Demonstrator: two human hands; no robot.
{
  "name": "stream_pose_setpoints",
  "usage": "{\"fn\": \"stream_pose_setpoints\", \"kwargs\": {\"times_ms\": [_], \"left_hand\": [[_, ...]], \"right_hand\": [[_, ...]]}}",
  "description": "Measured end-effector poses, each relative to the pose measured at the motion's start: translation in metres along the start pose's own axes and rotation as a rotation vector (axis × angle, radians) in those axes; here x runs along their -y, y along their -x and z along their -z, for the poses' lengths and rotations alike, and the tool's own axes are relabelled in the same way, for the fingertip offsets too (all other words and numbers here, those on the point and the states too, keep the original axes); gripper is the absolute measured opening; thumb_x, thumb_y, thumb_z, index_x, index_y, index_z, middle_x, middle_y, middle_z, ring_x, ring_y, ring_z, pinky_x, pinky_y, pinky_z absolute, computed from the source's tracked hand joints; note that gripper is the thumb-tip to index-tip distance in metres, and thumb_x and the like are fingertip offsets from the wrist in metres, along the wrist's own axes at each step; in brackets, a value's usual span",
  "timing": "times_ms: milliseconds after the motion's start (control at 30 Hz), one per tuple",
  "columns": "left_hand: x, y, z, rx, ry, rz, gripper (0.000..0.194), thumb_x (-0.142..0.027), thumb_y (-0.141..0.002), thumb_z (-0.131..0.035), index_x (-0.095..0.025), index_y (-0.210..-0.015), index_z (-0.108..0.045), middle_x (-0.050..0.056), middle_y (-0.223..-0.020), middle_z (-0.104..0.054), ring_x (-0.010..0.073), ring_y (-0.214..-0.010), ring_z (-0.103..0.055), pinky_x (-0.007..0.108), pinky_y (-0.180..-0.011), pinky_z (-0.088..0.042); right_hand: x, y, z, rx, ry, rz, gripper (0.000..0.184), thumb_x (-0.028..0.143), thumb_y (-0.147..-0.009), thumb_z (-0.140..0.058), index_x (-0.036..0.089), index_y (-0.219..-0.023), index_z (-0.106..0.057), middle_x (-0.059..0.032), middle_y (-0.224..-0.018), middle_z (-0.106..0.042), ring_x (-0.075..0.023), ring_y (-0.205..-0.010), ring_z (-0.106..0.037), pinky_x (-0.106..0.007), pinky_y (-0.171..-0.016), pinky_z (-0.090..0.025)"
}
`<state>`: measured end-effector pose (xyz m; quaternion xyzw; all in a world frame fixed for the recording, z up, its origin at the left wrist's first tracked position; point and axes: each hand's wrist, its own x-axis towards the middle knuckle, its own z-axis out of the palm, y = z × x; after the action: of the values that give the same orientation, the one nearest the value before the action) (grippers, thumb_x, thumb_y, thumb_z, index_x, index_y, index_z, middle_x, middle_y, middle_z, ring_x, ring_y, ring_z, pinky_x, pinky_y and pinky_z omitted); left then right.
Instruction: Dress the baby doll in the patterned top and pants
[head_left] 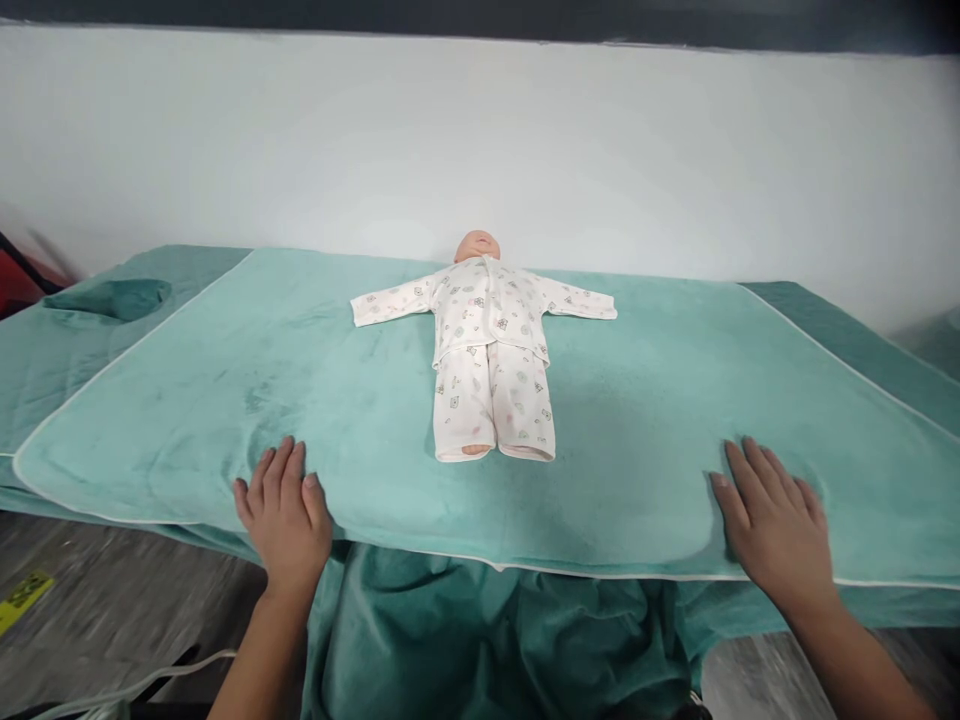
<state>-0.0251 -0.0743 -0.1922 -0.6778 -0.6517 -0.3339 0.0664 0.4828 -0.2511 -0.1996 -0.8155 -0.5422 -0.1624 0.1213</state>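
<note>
A baby doll lies on its back in the middle of a green bed cover, its head toward the wall. It wears a white printed long-sleeved top with the sleeves spread out to both sides. Matching white trousers cover its legs, and a bit of one foot shows at a cuff. My left hand rests flat on the cover near the front edge, left of the doll. On the right, my right hand also lies flat on the cover, fingers spread. Neither hand touches the doll or holds anything.
Behind the bed rises a white wall. A darker green sheet hangs in folds at the front. At lower left are a grey floor, a yellow label and a pale cable. A red object stands at far left.
</note>
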Motion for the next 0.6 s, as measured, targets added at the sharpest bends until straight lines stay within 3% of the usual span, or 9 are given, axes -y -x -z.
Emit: {"fn": "stream_pose_setpoints", "kwargs": {"times_ms": [433, 600], "left_hand": [[-0.0004, 0.0012, -0.0013, 0.004, 0.002, 0.006, 0.05, -0.032, -0.098, -0.029, -0.011, -0.138, -0.051, 0.018, -0.145, -0.049, 0.0313, -0.142, -0.033, 0.055, -0.119, -0.014], [-0.0021, -0.0027, 0.0044, 0.015, -0.004, -0.005, 0.05, -0.033, -0.099, -0.028, -0.012, -0.138, -0.05, 0.018, -0.145, -0.049, 0.0314, -0.143, -0.033, 0.055, -0.119, -0.015]], "right_hand": [[-0.001, -0.0008, -0.0024, -0.008, -0.003, -0.016, 0.062, 0.049, -0.1, -0.022, 0.016, -0.15, -0.035, -0.0111, -0.156, -0.033, -0.0303, -0.145, -0.028, -0.054, -0.115, -0.025], [-0.0049, -0.0066, -0.0011, 0.066, 0.004, 0.0, 0.063, 0.05, -0.099, -0.021, 0.014, -0.151, -0.032, -0.0135, -0.156, -0.032, -0.0305, -0.145, -0.027, -0.055, -0.114, -0.025]]}}
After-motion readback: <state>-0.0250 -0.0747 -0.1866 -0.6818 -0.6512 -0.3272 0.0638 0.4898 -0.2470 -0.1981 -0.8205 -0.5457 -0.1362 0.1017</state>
